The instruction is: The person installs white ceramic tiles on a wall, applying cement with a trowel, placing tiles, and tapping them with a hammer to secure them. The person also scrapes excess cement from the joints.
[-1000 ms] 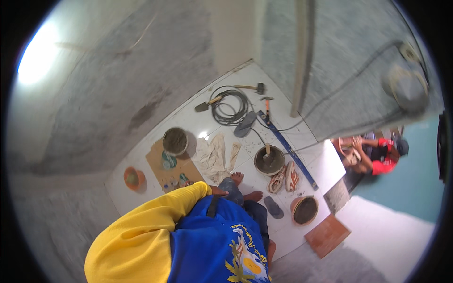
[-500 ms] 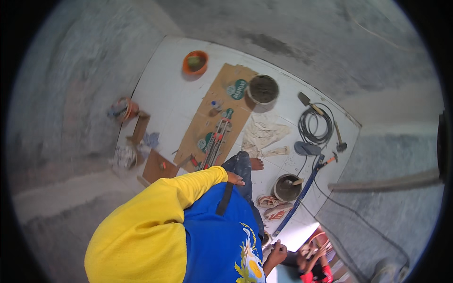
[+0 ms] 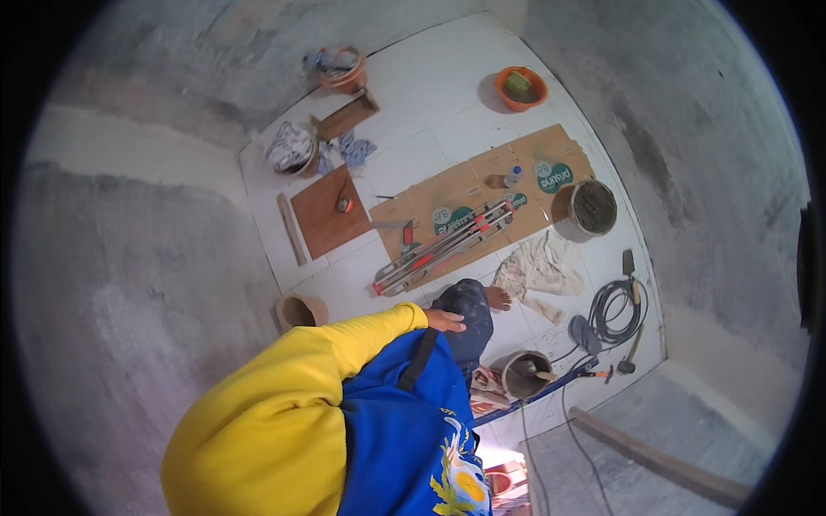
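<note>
From the yellow sleeve, my left hand [image 3: 446, 321] rests against the thigh of my dark, dusty trousers [image 3: 465, 322]. Its fingers lie stretched out and I see nothing in them. A dark strap [image 3: 417, 359] hangs from my blue shirt beside that hand. Past my knee, a manual tile cutter [image 3: 447, 249] with metal rails and red parts lies on a flattened cardboard sheet [image 3: 538, 202]. My bare foot [image 3: 497, 298] shows on the white tiles, close to a crumpled pale cloth [image 3: 538, 271]. My right hand is out of the picture.
Mortar fills one bucket [image 3: 594, 208]; another bucket [image 3: 527, 374] holds a trowel. An orange basin [image 3: 520, 89] stands far off. At right lie a coiled hose [image 3: 615, 311], a mallet [image 3: 630, 357] and a hammer [image 3: 598, 373]. A brown board [image 3: 329, 211] lies left, near filled buckets.
My view has turned left, so the floor things sit rotated and an empty-looking bucket appears at left. My right hand and a person in red have left the picture. My left hand stays at my thigh.
</note>
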The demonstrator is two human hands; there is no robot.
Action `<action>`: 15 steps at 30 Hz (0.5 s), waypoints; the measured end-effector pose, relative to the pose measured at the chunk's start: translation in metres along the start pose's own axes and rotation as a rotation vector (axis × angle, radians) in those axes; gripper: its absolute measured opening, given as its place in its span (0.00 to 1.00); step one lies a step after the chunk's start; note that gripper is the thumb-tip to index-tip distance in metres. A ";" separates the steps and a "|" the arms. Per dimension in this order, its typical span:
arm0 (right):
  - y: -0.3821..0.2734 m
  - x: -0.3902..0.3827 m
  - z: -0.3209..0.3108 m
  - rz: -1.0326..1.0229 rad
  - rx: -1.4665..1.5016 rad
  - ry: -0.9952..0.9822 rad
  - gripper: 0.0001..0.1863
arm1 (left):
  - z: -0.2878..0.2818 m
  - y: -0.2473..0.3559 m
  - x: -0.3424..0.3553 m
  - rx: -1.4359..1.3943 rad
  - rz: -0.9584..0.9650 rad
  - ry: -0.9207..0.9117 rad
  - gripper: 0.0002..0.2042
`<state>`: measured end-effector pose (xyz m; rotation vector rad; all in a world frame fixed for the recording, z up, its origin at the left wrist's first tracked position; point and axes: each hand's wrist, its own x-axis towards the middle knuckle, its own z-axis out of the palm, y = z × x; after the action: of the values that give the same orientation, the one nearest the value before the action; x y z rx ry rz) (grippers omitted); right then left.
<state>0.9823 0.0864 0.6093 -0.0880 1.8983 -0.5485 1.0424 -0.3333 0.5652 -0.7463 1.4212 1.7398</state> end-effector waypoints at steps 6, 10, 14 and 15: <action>-0.033 0.009 0.004 0.007 -0.095 -0.115 0.28 | -0.010 -0.069 -0.041 -0.235 0.124 0.155 0.48; -0.053 0.028 0.012 0.033 -0.119 -0.180 0.28 | -0.014 -0.115 -0.089 -0.451 0.084 0.219 0.51; -0.080 0.069 0.019 -0.202 -0.558 -0.240 0.26 | -0.027 -0.147 -0.165 -0.446 -0.127 0.376 0.53; -0.089 0.083 0.020 -0.166 -0.594 -0.209 0.25 | -0.033 -0.155 -0.185 -0.439 -0.198 0.415 0.54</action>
<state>0.9497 -0.0256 0.5684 -0.6670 1.7995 -0.0623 1.2725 -0.3859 0.6260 -1.5035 1.1709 1.8264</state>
